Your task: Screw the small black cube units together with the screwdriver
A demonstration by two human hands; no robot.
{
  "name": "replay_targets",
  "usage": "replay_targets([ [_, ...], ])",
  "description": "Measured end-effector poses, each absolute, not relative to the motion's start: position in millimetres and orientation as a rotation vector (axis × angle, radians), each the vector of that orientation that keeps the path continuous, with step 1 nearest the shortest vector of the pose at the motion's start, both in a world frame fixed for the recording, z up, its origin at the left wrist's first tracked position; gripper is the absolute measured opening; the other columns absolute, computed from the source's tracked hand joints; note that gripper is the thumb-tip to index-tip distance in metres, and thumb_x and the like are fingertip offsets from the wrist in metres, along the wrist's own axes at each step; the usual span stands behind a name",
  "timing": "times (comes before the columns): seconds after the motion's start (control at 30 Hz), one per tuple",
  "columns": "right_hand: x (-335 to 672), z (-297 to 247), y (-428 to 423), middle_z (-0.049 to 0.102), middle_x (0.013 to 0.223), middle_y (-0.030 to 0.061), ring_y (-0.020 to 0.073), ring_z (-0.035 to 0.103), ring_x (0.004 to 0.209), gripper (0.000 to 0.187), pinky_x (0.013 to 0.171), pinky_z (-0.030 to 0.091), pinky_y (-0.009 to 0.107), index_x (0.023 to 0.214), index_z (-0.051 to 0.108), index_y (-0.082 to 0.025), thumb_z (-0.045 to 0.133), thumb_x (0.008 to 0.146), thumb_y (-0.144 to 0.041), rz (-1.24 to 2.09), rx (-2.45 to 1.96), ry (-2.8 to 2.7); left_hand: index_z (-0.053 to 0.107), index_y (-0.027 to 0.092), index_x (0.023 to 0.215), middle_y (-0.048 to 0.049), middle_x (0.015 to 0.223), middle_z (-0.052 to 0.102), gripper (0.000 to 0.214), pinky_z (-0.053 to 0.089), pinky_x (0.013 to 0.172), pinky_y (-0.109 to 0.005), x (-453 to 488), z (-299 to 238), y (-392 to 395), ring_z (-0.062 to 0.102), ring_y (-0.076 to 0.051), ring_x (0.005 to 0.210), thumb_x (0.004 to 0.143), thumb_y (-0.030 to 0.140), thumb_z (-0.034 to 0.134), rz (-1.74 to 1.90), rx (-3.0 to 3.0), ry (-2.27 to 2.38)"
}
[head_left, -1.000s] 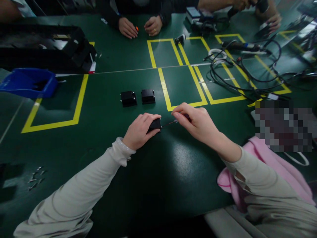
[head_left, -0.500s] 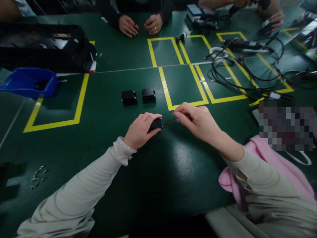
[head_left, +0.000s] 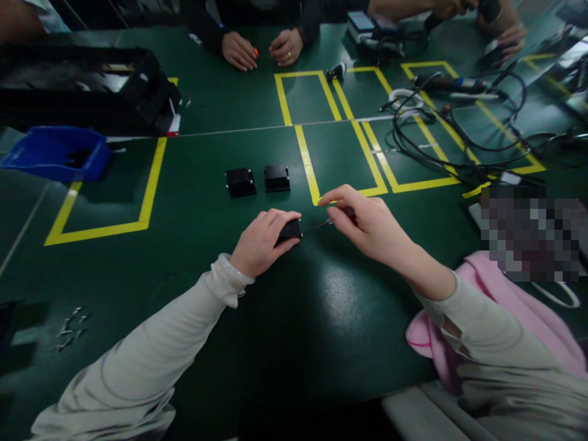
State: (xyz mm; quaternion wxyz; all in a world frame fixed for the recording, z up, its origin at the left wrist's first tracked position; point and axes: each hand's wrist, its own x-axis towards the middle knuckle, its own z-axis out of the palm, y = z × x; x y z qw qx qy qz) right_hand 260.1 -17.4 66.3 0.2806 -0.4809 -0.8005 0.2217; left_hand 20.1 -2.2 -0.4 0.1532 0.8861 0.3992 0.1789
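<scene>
My left hand (head_left: 261, 241) is closed over a small black box (head_left: 289, 231) that lies on the green table (head_left: 193, 208). My right hand (head_left: 370, 225) pinches a thin screwdriver (head_left: 318, 227) whose tip meets the right side of that box; its index finger is stretched out above the shaft. Two more black boxes (head_left: 239, 182) (head_left: 276, 177) sit side by side a little farther back. Both my sleeves are pale grey.
Yellow tape rectangles (head_left: 337, 160) mark the table. A blue bin (head_left: 55, 152) and a black case (head_left: 82, 86) stand at the far left. Tangled cables (head_left: 441, 141) lie at the right. Small screws (head_left: 68, 327) lie near left. Another person's hands (head_left: 261, 49) rest across the table. Pink cloth (head_left: 505, 306) lies by my right arm.
My right index finger has lifted and stretched out over the screwdriver. My left hand and the box have stayed in place.
</scene>
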Motion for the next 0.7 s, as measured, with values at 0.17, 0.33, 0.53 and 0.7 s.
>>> replay_targets([
  [0.17, 260.3, 65.8, -17.1, 0.061, 0.067, -0.0018, 0.0112, 0.054, 0.057, 0.016, 0.058, 0.034, 0.025, 0.1, 0.06, -0.018, 0.049, 0.097, -0.029, 0.578, -1.3, -2.14, 0.049, 0.019, 0.134, -0.0107, 0.123, 0.06, 0.043, 0.047, 0.094, -0.043, 19.8, 0.2, -2.3, 0.056, -0.028, 0.107, 0.096, 0.035, 0.058, 0.502, 2.539, 1.149],
  [0.33, 261.6, 63.1, -15.1, 0.061, 0.07, -0.0024, 0.0115, 0.057, 0.061, 0.014, 0.061, 0.037, 0.024, 0.102, 0.058, -0.019, 0.047, 0.097, -0.027, 0.606, -1.255, -2.112, 0.05, 0.019, 0.134, -0.0112, 0.124, 0.06, 0.042, 0.047, 0.095, -0.044, 20.5, 0.5, -2.8, 0.056, -0.028, 0.108, 0.096, 0.035, 0.058, 0.505, 2.522, 1.158],
  [0.53, 262.0, 62.2, -12.7, 0.058, 0.068, -0.0034, 0.0104, 0.053, 0.058, 0.012, 0.059, 0.035, 0.024, 0.094, 0.057, -0.02, 0.05, 0.097, -0.029, 0.603, -1.252, -2.098, 0.05, 0.018, 0.133, -0.0115, 0.123, 0.06, 0.042, 0.047, 0.095, -0.044, 20.2, 0.5, -3.3, 0.056, -0.028, 0.108, 0.096, 0.034, 0.058, 0.501, 2.525, 1.159],
  [0.7, 262.4, 60.7, -12.6, 0.06, 0.071, -0.0028, 0.0108, 0.056, 0.061, 0.011, 0.061, 0.038, 0.024, 0.1, 0.057, -0.02, 0.049, 0.097, -0.027, 0.632, -1.215, -2.096, 0.05, 0.018, 0.132, -0.0116, 0.123, 0.06, 0.041, 0.047, 0.096, -0.045, 20.2, 0.9, -2.8, 0.055, -0.028, 0.108, 0.096, 0.035, 0.058, 0.494, 2.516, 1.163],
])
